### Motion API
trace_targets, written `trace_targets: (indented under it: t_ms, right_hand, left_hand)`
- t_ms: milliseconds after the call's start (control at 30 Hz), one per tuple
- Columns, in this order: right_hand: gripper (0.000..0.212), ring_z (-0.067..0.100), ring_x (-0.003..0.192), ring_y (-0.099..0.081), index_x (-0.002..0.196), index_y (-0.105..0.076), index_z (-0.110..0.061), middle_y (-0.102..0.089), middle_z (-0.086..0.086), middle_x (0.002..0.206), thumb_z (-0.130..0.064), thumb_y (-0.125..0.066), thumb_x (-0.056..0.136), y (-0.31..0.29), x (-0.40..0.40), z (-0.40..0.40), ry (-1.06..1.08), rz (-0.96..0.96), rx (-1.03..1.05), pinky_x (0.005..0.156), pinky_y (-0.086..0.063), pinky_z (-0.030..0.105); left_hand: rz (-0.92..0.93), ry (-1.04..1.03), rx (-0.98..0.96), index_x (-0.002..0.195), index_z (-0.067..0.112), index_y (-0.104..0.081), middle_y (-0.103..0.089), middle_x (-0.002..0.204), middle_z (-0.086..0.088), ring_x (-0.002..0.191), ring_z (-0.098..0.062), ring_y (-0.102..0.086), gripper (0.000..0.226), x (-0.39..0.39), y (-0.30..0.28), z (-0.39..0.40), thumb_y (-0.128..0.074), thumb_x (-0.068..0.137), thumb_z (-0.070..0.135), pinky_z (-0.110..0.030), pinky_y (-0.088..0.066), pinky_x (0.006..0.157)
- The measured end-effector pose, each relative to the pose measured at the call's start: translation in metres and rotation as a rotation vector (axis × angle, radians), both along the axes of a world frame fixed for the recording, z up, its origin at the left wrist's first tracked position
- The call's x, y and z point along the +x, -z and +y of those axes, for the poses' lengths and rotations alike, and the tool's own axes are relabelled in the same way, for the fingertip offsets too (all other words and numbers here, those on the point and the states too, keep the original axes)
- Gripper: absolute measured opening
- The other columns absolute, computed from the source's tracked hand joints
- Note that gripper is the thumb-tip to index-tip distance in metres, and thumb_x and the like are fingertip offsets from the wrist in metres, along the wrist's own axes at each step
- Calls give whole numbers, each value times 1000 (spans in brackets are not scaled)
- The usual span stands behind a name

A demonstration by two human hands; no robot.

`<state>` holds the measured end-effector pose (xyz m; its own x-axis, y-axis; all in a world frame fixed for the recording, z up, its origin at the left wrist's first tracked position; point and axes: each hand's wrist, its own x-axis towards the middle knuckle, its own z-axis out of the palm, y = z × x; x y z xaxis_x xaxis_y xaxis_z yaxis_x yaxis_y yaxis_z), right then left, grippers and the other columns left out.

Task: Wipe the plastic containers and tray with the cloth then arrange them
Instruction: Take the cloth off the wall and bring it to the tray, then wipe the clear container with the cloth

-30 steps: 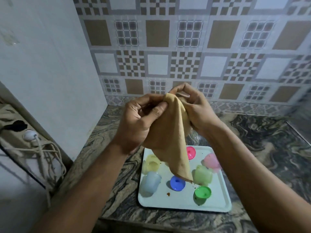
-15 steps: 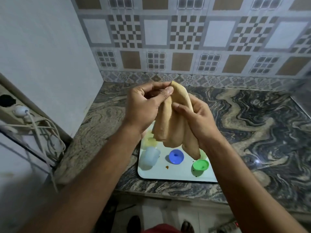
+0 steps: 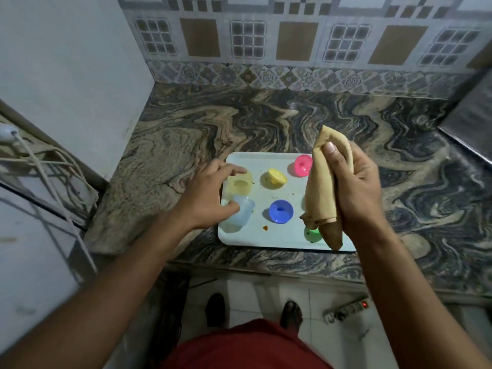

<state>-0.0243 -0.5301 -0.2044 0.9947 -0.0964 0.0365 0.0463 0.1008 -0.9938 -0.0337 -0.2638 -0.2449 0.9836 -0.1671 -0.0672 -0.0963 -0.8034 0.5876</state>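
Your cloth [image 3: 327, 187] hides the tray's [image 3: 266, 161] right side: the green container [image 3: 312, 233] only peeks out, and a pale one behind looks barely visible. Cloth hangs bunched, long axis near vertical, tip up. Your right hand [image 3: 354, 187] grips it, fingers curled round, above the tray. Your left hand [image 3: 210, 193] is spread open, thumb touching the clear blue container [image 3: 241, 213]; pale yellow container [image 3: 239, 185] sits under the fingers. Tray sits on the countertop [image 3: 186, 129], near its front edge.
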Motion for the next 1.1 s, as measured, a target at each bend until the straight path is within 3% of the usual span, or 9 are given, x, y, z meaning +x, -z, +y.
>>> trace_targets:
  t_ms: [67, 133, 300, 433, 567, 700, 800, 967, 1100]
  right_hand:
    - [19, 17, 70, -61, 98, -65, -16, -66, -5, 74, -33, -66, 104, 11, -7, -1, 20, 15, -36, 65, -53, 39]
    - [17, 26, 74, -59, 96, -67, -22, -65, 1, 78, -38, -68, 101, 22, -14, -1, 17, 23, -40, 69, -51, 48]
    - [11, 1, 65, -54, 97, -63, -13, -62, -18, 71, -20, -64, 106, 35, -25, 4, 20, 15, -72, 60, -47, 19]
    - [10, -1, 65, -53, 95, -64, -16, -62, -18, 71, -18, -65, 105, 41, -30, 7, -19, 14, -112, 61, -46, 18]
    - [17, 3, 70, -58, 100, -66, -11, -66, -11, 77, -28, -66, 100, 39, -32, 5, 3, -21, -124, 65, -49, 21]
    - [17, 14, 76, -65, 104, -63, -14, -72, 9, 87, -29, -68, 99, 36, -41, -2, 22, -38, -141, 69, -53, 34]
    - [12, 7, 73, -65, 102, -60, -20, -72, -9, 83, -21, -72, 100, 26, -50, 0, 31, -77, -166, 67, -54, 31]
    - [17, -8, 63, -63, 96, -57, -21, -70, -24, 78, -18, -74, 93, -13, -63, 19, 107, -273, -284, 60, -45, 8]
    - [23, 2, 53, -60, 94, -59, -22, -68, -8, 69, -34, -78, 95, -36, -68, 38, 167, -442, -464, 48, -43, 15]
  left_hand:
    - [68, 42, 202, 147, 38, -48, -42, 132, 6, 129, -23, -43, 83, -8, 28, 5, -73, 67, 42, -47, -40, 102]
    - [46, 87, 382, 153, 37, -41, -38, 142, 5, 135, -26, -35, 95, -11, 48, 2, -81, 68, 43, -46, -32, 102]
    - [7, 146, 541, 155, 33, -38, -35, 155, 2, 138, -31, -30, 98, 1, 66, -10, -86, 70, 44, -48, -29, 103]
    - [-102, 125, 496, 140, 28, -57, -45, 148, -1, 132, -30, -34, 78, 5, 68, -10, -85, 68, 40, -49, -32, 102]
    - [-211, 95, 359, 130, 27, -61, -51, 138, 1, 129, -27, -38, 74, 7, 62, -6, -85, 61, 40, -46, -33, 99]
    - [-274, -15, -30, 127, 22, -64, -57, 122, 5, 114, -14, -55, 70, -3, 33, -12, -93, 64, 33, -27, -38, 91]
    - [-346, -82, -197, 129, 21, -67, -57, 122, 4, 106, -6, -57, 71, -19, 3, -23, -97, 65, 27, -11, -42, 89]
    - [-503, -147, -273, 133, 19, -68, -57, 119, -4, 108, -11, -59, 77, -36, -45, -41, -100, 63, 22, -18, -48, 94]
    - [-552, -152, -276, 136, 21, -67, -54, 118, -3, 109, -23, -58, 79, -42, -67, -52, -100, 65, 31, -36, -53, 92]
